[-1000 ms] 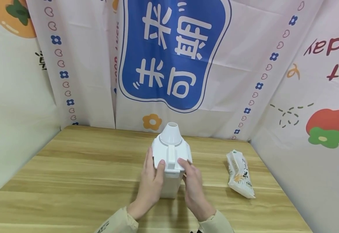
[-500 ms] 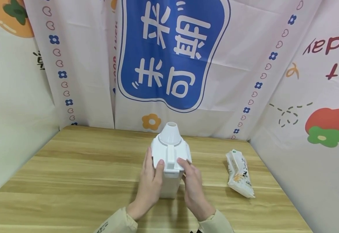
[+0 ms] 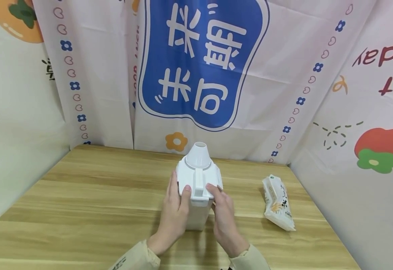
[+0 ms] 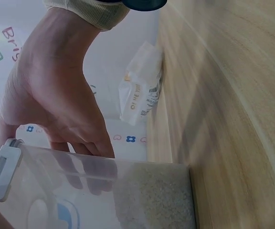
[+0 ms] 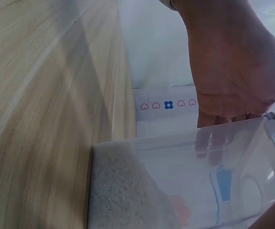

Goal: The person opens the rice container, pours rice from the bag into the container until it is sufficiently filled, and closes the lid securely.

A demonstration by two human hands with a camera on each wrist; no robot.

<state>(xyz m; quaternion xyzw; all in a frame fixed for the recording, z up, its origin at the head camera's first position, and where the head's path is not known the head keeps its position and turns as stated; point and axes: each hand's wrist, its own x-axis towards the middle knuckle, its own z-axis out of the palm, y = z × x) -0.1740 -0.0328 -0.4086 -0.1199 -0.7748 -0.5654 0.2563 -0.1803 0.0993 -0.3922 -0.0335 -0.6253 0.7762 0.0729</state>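
A clear plastic rice container [image 3: 196,217] with a white lid [image 3: 184,176] stands upright on the wooden table. White rice [image 4: 163,198] fills its lower part. On the lid sits a white cone-shaped spout [image 3: 198,156], open at the top. My left hand [image 3: 174,210] grips the container's left side, thumb on the lid's front edge. Opposite it, my right hand [image 3: 224,213] holds the right side, its thumb also on the lid. The left wrist view shows the right hand's fingers laid along the clear wall; the right wrist view shows the left hand's fingers likewise.
To the right on the table [image 3: 91,210] lies a white plastic rice bag [image 3: 278,202], crumpled. A printed cloth [image 3: 263,108] hangs behind the table's back edge, and white printed walls [image 3: 361,187] stand at both sides.
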